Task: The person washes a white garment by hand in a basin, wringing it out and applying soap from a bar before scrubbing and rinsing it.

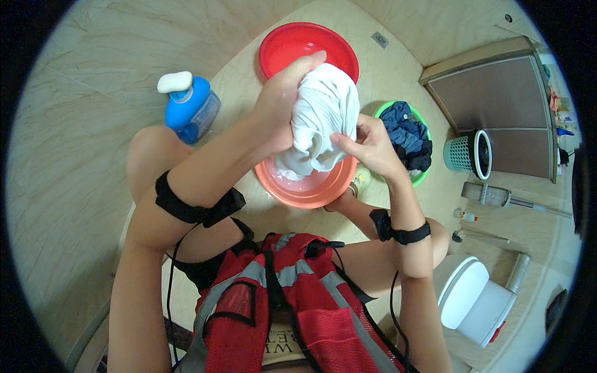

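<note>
A wet, bunched white cloth (326,112) is held up between my two hands. My left hand (282,100) grips its left side, with the thumb up at its top. My right hand (373,142) pinches a fold at the cloth's lower right with thumb and fingers. Right beneath, an orange plastic basin (305,198) holds cloudy water, and the cloth's lower end hangs over it; whether it touches the water I cannot tell. Beyond the cloth stands a red plastic basin (298,35), partly hidden by my left hand and the cloth.
A blue pump bottle (186,109) stands at the left with a white bar (175,82) on top. At the right are a green basin (426,172) of dark clothes (406,130), a lattice wastebasket (459,154), a brush-like tool (487,193) and a toilet (466,293). A drain (380,40) lies behind.
</note>
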Tool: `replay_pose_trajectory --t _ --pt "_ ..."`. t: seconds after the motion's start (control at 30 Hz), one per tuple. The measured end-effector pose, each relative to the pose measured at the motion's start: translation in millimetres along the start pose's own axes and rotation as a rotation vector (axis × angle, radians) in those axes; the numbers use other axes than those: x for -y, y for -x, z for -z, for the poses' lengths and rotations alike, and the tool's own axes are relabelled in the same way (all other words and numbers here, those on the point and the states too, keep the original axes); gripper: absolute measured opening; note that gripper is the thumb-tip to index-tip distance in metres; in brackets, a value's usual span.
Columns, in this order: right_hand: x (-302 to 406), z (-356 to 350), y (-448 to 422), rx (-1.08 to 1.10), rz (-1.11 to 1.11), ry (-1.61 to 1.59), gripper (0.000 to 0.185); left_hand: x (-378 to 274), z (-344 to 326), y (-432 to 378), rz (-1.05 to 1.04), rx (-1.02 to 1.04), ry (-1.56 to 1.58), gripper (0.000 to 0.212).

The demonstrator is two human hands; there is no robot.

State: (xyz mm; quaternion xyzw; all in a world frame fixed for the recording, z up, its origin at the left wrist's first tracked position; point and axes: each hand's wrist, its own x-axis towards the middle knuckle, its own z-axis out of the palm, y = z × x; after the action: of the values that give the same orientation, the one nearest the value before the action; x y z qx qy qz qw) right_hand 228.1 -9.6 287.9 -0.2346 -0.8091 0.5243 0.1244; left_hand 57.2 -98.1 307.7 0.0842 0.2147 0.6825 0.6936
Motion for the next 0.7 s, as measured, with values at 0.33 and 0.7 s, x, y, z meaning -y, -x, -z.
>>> replay_pose_trajectory --t 0.33,0.7 --pt "4.4 65.0 12.4 0.206 -0.112 0.214 0.018 -13.6 6.9 9.7 -0.137 -0.235 -0.280 0.031" --pt "45.4 45.6 -0.1 0.060 -0.117 -0.412 0.026 22.0 26.6 -13.2 -0.299 0.220 -1.091 0.040"
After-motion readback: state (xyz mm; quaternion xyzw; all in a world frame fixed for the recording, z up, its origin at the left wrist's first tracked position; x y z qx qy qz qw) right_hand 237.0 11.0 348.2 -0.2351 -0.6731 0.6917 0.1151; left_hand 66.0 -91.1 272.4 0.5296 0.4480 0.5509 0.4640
